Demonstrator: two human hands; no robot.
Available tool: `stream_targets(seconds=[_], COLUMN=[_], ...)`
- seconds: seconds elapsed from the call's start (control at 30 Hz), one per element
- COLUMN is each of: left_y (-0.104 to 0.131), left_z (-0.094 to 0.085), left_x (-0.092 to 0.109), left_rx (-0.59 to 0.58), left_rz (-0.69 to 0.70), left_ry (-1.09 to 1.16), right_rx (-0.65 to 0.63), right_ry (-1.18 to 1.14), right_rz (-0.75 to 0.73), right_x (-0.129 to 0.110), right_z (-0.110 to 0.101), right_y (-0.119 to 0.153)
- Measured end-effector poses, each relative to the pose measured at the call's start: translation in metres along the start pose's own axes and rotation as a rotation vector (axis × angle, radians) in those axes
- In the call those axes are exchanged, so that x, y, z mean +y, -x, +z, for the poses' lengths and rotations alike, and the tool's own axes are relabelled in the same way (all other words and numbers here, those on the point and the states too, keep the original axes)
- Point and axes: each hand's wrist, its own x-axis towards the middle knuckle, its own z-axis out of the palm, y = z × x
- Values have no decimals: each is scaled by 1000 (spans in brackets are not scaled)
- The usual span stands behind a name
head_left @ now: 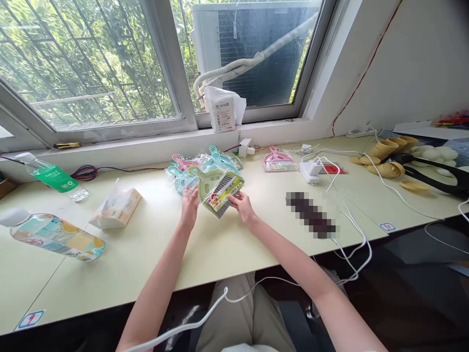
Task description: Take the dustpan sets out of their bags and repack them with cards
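A packaged green mini dustpan and brush set [208, 182] is held up above the table between both my hands, tilted, with grey bristles and a yellow printed label showing. My left hand [189, 209] grips its left edge, part of the fingers hidden behind it. On the lower right side, my right hand [242, 205] pinches the set near the label. Just behind lies a pile of similar wrapped sets, among them a teal set [219, 157] and a pink set [180, 162]. Another pink set [279, 160] lies apart to the right.
At left are a green-labelled bottle [54, 177], a larger bottle [54, 235] lying down and a tissue pack [117, 208]. To the right are a white charger [311, 171], loose white cables [361, 234], a blurred-out dark object [311, 215] and yellowish cups [384, 149]. A window stands behind the table.
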Motion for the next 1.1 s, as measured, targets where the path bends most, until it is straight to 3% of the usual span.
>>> stream_targets(seconds=[0.1, 0.23, 0.4, 0.47, 0.67, 0.87, 1.0, 1.1], left_y=[8, 18, 15, 17, 29, 22, 18, 11], left_z=[16, 30, 29, 29, 40, 39, 34, 25], left_x=[-9, -12, -10, -9, -9, -14, -14, -11], left_rx=[-188, -273, -130, -130, -470, -288, -285, -243], left_rz=[-192, -327, -328, -359, -426, -337, -305, -294], left_ry=[243, 386, 468, 460, 526, 441, 321, 327], right_rx=[-5, 40, 48, 42, 70, 69, 16, -89], right_ry=[26, 46, 38, 46, 23, -4, 63, 246], right_rz=[-12, -58, -53, -47, -121, -96, -33, 62], right_x=[1, 1, 3, 3, -4, -2, -2, -11], right_z=[-1, -3, -3, -1, 1, 1, -3, -11], right_y=[0, -1, -3, -2, 1, 1, -4, -10])
